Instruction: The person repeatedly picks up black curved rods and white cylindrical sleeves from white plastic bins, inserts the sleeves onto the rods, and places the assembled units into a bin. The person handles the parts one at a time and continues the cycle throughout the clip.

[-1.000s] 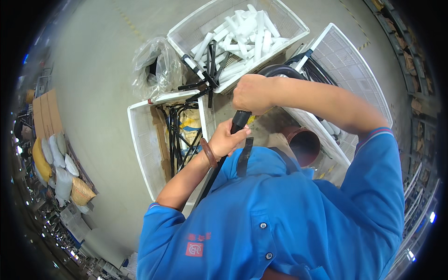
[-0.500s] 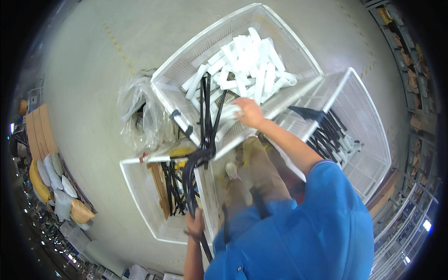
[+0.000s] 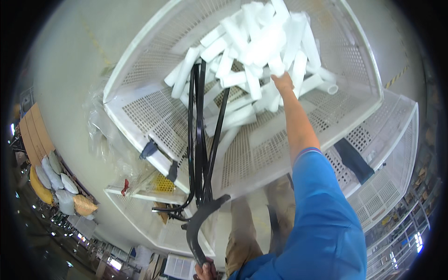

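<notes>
My left hand (image 3: pixel 205 270), at the lower edge, is closed round the lower end of a black curved tubular frame (image 3: pixel 200 228). Long straight black bars of this frame rise over the near wall of a large white crate (image 3: pixel 163 116) and reach inside it. White foam tubes (image 3: pixel 238 116) lie heaped in the crate. My right arm stretches far over the heap, and my right hand (image 3: pixel 283 84) has its fingers closed about the near end of one white foam tube (image 3: pixel 276 66). That tube's far end is lost in glare.
A second white crate (image 3: pixel 396 121) stands at the right, with dark cloth (image 3: pixel 352 158) over its edge. Another white crate (image 3: pixel 140 217) is at the lower left, partly behind the frame. Clear plastic bags (image 3: pixel 109 140) lie left of the large crate. Filled sacks (image 3: pixel 56 179) lie farther left.
My view has come closer over the large crate. My right hand has reached farther in, from the near tubes to the heap's middle. My left hand has kept hold of the black frame.
</notes>
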Tool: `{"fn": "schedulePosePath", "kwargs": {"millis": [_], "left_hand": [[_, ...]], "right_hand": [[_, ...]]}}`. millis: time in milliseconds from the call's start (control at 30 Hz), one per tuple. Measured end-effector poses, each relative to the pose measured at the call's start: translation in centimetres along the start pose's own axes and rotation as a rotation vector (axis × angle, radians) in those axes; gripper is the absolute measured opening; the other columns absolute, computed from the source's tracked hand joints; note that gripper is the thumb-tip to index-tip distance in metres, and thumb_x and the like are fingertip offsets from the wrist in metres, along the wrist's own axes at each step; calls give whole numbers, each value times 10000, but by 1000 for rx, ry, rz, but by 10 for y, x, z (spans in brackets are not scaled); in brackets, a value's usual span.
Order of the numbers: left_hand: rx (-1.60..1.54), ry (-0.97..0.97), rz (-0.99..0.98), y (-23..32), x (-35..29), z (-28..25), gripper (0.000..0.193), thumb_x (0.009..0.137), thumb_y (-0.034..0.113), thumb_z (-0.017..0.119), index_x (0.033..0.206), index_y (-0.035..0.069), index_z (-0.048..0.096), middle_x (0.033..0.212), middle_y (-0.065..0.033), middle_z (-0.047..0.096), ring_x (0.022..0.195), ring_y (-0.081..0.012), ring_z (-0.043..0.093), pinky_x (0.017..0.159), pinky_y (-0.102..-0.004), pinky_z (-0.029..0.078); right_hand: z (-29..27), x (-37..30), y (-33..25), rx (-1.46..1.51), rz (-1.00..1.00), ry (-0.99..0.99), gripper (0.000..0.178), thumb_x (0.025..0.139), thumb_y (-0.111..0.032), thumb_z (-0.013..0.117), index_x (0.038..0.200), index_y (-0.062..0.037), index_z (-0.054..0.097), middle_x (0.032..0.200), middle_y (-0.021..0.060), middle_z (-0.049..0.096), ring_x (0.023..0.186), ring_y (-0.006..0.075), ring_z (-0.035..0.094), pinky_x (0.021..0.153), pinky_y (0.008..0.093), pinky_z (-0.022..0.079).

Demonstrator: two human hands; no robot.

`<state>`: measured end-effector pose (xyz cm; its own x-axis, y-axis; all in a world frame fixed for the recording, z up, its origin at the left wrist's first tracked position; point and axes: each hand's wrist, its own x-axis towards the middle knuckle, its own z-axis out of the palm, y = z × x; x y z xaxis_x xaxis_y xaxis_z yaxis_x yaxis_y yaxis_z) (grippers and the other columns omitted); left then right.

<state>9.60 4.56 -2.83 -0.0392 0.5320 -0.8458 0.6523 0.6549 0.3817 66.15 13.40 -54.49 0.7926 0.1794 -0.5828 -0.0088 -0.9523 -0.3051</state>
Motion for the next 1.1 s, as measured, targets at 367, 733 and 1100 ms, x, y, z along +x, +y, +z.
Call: {"fn": "schedulePosePath", "kwargs": {"millis": [367, 733, 1100], "left_hand": [[-227, -280, 281, 165, -16, -28, 564, 958, 601, 457, 1010, 42, 505, 505, 4, 391, 359, -92, 338, 347, -249, 255], [-261, -529, 311, 157, -76, -39, 357, 993, 393, 486, 990, 37, 512, 546, -16, 439, 368, -98, 373, 336, -245, 313], [-187, -880, 411, 53, -152, -109, 315, 1026, 351, 461, 1028, 41, 514, 558, -10, 448, 356, -84, 372, 337, -235, 318]], "right_hand": [[-227, -285, -92, 179, -1266, 5, 527, 630, -27, 679, 1153, -76, 624, 1040, 100, 607, 975, 312, 564, 929, 425, 422], [-374, -457, -76, 226, -1261, 210, 742, 598, -66, 745, 1306, -115, 527, 1056, 112, 575, 992, 335, 521, 923, 469, 392], [-432, -682, -22, -143, -1380, 367, 950, 565, -212, 869, 1401, -106, 433, 1189, 117, 577, 1159, 329, 524, 1061, 438, 359]]}}
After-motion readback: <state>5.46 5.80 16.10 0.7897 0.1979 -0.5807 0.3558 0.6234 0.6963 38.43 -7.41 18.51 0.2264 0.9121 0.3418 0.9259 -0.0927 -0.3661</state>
